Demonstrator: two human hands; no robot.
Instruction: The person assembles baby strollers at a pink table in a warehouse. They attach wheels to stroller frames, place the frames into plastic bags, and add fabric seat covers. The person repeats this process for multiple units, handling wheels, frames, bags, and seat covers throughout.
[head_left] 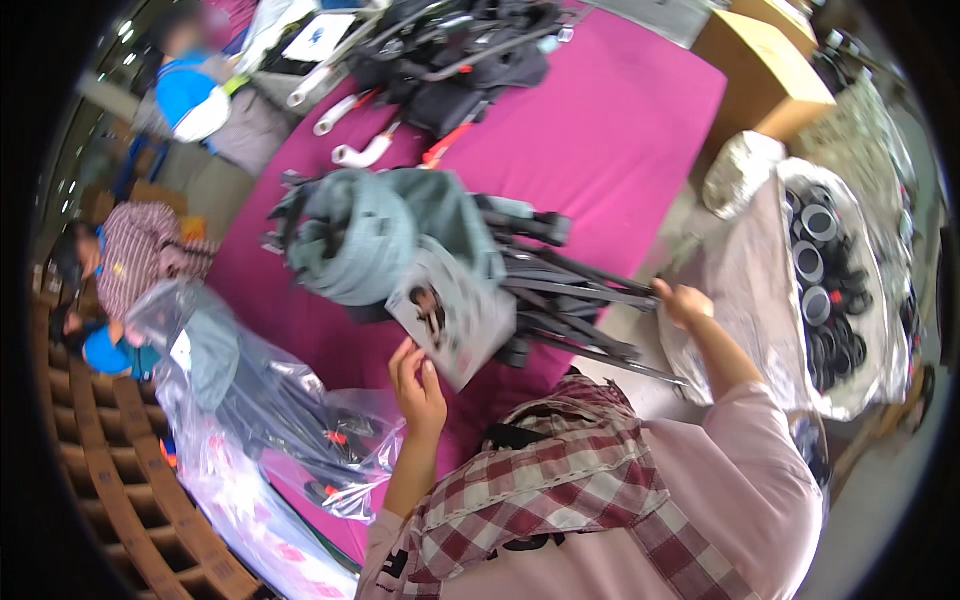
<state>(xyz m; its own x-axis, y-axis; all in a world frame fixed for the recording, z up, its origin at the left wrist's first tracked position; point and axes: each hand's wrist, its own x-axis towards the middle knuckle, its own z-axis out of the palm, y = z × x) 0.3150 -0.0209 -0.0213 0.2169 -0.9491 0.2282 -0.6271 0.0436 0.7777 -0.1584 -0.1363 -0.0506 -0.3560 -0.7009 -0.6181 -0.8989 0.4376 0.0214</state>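
At the bottom of the frame sits the person's own pink top with a plaid scarf across the shoulders. From it the left hand rises at lower centre, fingers loosely curled, its grip narrow and its fingertips touching the lower edge of a printed booklet that leans against a folded stroller. The right hand reaches out at centre right, its grip closed around the end of the stroller's dark metal frame.

The folded stroller lies in the middle of the frame on the counter, which is covered in magenta cloth; its grey-green fabric is bundled to the left and the black legs stretch right toward the right hand. At lower left, just beside the left forearm, clear plastic bags hold more folded grey items.

At right, well apart from the counter's edge, a bag lined with silvery plastic holds many black wheels. Farther up, another folded stroller with white handles lies at the top of the counter, a cardboard box at upper right. Other people sit at far left.
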